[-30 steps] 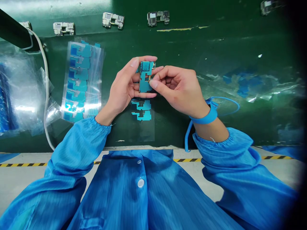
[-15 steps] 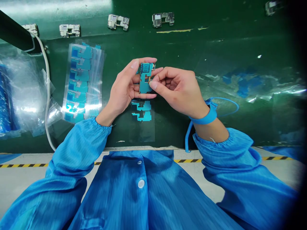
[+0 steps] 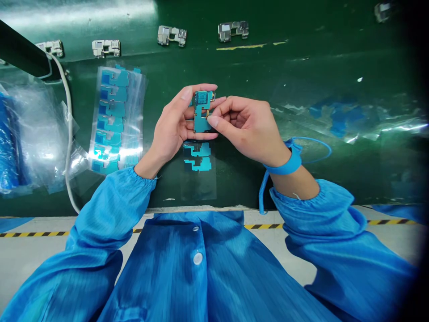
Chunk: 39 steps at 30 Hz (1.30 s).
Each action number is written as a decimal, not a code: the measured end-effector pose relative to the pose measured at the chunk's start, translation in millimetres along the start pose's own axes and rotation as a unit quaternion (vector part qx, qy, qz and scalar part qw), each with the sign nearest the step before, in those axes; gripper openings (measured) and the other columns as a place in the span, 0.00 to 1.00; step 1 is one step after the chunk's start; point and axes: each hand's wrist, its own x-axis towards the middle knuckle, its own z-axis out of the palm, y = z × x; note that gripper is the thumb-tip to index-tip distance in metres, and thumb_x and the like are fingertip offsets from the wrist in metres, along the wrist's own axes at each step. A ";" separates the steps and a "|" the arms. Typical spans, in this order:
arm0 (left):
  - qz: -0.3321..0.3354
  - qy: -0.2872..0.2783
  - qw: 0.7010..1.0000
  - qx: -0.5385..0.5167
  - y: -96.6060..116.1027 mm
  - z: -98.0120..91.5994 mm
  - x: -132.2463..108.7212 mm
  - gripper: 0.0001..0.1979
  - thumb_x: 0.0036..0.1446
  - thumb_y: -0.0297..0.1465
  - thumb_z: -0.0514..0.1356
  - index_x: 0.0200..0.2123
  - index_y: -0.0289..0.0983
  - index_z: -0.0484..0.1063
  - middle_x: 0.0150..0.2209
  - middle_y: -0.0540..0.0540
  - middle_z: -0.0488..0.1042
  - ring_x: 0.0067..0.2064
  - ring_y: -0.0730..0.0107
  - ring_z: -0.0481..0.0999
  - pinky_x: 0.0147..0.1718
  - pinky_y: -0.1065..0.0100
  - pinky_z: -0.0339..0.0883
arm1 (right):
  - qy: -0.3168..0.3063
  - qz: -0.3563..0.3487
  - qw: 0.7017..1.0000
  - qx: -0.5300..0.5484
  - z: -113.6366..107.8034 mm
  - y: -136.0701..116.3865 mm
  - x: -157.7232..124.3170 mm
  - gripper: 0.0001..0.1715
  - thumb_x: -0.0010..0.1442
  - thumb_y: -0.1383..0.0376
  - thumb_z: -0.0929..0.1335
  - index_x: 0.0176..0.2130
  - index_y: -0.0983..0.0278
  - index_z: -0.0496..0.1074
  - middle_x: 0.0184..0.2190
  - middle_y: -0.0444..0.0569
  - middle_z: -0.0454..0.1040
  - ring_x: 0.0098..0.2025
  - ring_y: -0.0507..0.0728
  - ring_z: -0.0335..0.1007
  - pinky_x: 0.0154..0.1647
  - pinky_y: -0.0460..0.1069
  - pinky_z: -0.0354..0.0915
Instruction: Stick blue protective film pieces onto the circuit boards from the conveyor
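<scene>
My left hand [image 3: 174, 118] holds a small circuit board [image 3: 201, 114] upright, its fingers reaching behind and around the ends. Teal film covers much of the board's face, and a notch opens on its right side. At that right edge, near the notch, my right hand [image 3: 244, 123] pinches with thumb and index finger; whatever lies between the fingertips is hidden. Just below the hands, a clear sheet [image 3: 199, 185] with teal cut-out stickers [image 3: 201, 163] lies on the green table. A blue wrist strap [image 3: 284, 165] circles my right wrist.
Several metal-shielded boards [image 3: 172, 36] sit in a row along the back. Left of my hands lie sheets of teal stickers [image 3: 112, 120], a white cable [image 3: 69, 134] and clear plastic bags [image 3: 40, 138]. A coiled blue cord [image 3: 263, 192] hangs over the table's front edge.
The view has shifted slightly, so the row of boards appears a little lower and farther right. Both hands keep almost the same pose at the circuit board.
</scene>
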 end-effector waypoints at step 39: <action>0.060 -0.019 0.998 -0.011 -11.7 -10.7 5.4 0.21 0.68 0.39 0.71 0.62 0.44 0.79 0.52 0.49 0.87 0.62 0.48 0.87 0.57 0.52 0.88 | -0.022 -0.022 1.000 -0.006 -2.4 5.4 2.2 0.16 0.68 0.56 0.79 0.36 0.61 0.76 0.45 0.49 0.82 0.30 0.50 0.66 0.31 0.51 0.68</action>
